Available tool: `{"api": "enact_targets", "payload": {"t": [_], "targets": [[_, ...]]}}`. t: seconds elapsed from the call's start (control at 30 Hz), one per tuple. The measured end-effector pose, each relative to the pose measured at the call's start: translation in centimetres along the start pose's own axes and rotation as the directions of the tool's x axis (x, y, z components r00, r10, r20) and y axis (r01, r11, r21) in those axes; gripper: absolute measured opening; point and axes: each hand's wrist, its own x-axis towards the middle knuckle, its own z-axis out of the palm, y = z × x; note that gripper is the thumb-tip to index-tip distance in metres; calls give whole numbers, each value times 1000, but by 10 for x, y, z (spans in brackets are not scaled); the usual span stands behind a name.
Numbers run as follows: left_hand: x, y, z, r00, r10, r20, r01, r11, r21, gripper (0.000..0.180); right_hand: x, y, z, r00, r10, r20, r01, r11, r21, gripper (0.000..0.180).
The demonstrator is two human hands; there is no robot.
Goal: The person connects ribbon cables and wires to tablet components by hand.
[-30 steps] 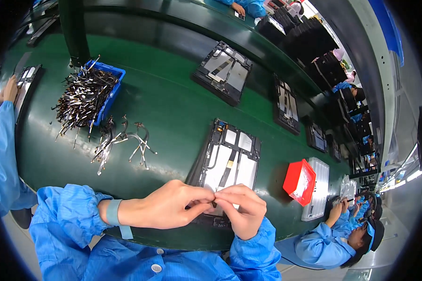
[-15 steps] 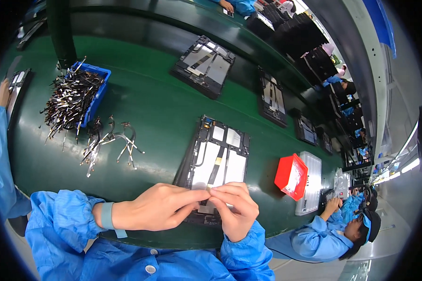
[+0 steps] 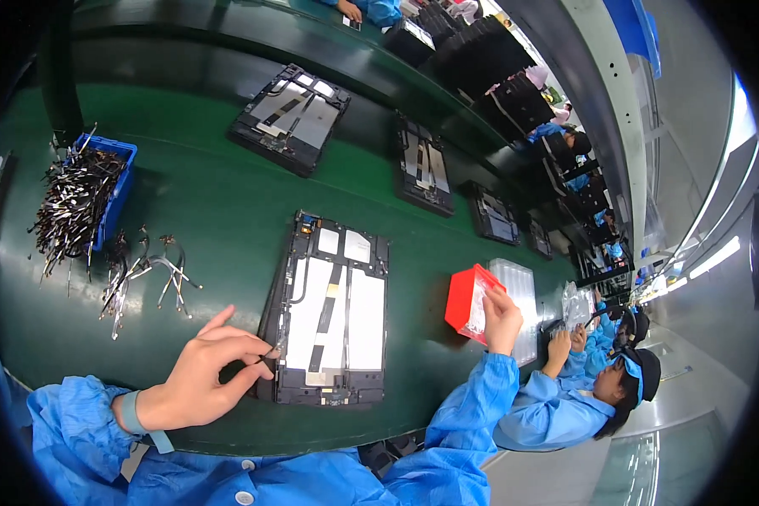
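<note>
An opened tablet with silvery battery panels and a dark flex strip lies in front of me, its lower left edge close to my left hand. Thumb and index finger of that hand are pinched on a small dark piece, too small to name. My right hand reaches over the near rim of a red bin, with its fingertips at the pale contents inside. Those fingers are drawn together; whether anything is between them is hidden.
A blue bin heaped with thin cables stands at the left, with several loose cables nearby. More opened tablets lie farther back. A clear plastic tray sits beside the red bin. At right, a co-worker sits close.
Both hands were together over the tablet's lower part. My right hand has moved right to the red bin, and my left hand has drawn back to the tablet's left edge. The view has shifted.
</note>
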Motion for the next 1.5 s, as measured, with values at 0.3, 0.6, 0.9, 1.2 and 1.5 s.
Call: {"api": "enact_targets", "payload": {"t": [0.3, 0.6, 0.9, 1.2, 1.5], "targets": [[-5, 1, 8, 947, -222, 234, 293, 895, -336, 18, -76, -112, 40, 973, -22, 230, -107, 838, 535, 46], [-17, 21, 28, 930, -118, 349, 198, 959, -202, 18, -109, -168, 47, 823, -324, 466, -99, 726, 680, 66], [-1, 32, 12, 994, 25, 106, -38, 992, 122, 13, -89, -228, 13, 620, -721, 310, 472, 658, 586, 38], [-1, 22, -7, 979, 200, 48, -197, 850, 488, 17, -81, -230, 52, 570, -206, 796, -489, 692, 530, 18], [8, 2, -4, 964, 267, 17, -165, 546, 822, 28, -71, -232, 79, 581, -116, 805, -580, 635, 510, 13]]}}
